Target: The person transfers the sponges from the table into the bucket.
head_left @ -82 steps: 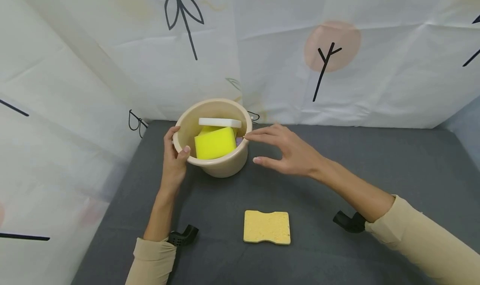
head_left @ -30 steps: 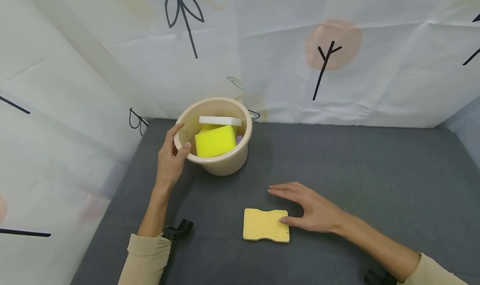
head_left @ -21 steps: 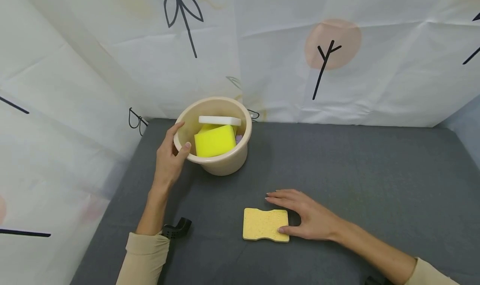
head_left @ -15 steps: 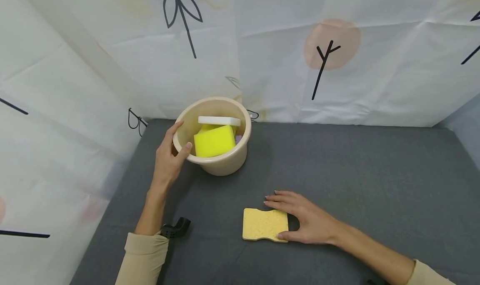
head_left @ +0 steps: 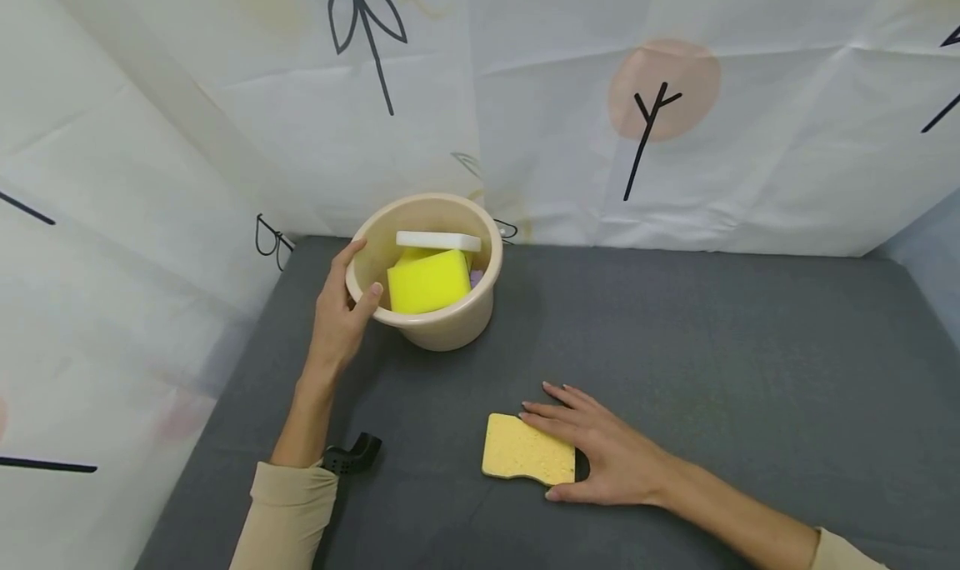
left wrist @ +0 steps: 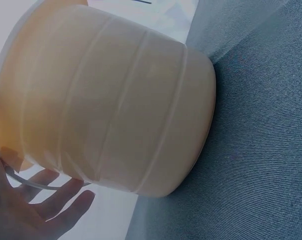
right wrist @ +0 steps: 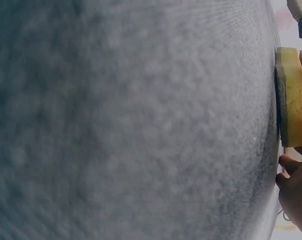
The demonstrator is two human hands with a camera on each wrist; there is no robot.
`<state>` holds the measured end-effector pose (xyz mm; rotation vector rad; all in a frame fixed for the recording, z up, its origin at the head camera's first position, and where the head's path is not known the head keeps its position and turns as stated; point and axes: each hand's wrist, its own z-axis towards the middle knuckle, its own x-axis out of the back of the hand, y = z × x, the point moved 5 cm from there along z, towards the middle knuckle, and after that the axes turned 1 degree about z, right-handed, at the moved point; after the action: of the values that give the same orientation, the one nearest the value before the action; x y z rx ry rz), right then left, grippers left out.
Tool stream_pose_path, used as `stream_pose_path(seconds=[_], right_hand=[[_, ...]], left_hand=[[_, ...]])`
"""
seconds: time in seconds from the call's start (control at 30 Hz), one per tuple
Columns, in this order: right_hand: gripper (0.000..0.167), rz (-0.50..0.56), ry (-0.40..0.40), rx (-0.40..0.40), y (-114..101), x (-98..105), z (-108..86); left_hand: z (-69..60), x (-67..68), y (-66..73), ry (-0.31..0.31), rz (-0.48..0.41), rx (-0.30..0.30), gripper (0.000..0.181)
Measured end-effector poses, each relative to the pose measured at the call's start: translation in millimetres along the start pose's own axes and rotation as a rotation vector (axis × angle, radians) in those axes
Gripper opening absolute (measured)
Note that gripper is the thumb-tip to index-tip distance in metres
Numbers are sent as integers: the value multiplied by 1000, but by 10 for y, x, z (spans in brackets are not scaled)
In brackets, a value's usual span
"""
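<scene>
My left hand (head_left: pixel 339 320) grips the near-left rim of a cream bucket (head_left: pixel 450 330), thumb at the rim and fingers outside. In the left wrist view the fingers lie along the bucket's wall (left wrist: pixel 126 100) beside its thin handle (left wrist: pixel 33 184). A bright yellow sponge (head_left: pixel 430 284), a white block (head_left: pixel 438 241) and a partly hidden purple piece (head_left: pixel 476 278) are inside it. My right hand (head_left: pixel 611 457) pinches a flat pale yellow sponge (head_left: pixel 525 452) by its opposite edges, thumb near, fingers far. In the right wrist view this sponge (right wrist: pixel 294 100) sits at the table surface between thumb and fingers.
A dark grey cloth covers the table (head_left: pixel 720 353). White patterned fabric (head_left: pixel 555 120) hangs behind and to the left, close to the bucket. A black wrist camera mount (head_left: pixel 352 455) sticks out from the left wrist.
My right hand has come from beside the bucket down to the pale yellow sponge and closed on its edges; the sponge has turned slightly. The left hand stays on the bucket.
</scene>
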<state>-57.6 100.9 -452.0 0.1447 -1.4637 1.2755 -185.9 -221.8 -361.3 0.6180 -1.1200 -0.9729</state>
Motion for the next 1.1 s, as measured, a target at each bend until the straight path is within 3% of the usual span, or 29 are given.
stream_pose_path(seconds=[0.13,0.4,0.7,1.1], right_hand=[[83,-13,12,31,-22,1,5],[77,-9,19,74,-40,12,39],[72,32,5,31,-21,86,63],[75,61,39,45,-55,330,152]], left_hand=[[-24,4,253,-6,7,21,61],[-30,-2,257,-4,3,29,59],[-24,-27,254,-18,-11,45,59],[-30,-26,258,-20,-13,59,59]])
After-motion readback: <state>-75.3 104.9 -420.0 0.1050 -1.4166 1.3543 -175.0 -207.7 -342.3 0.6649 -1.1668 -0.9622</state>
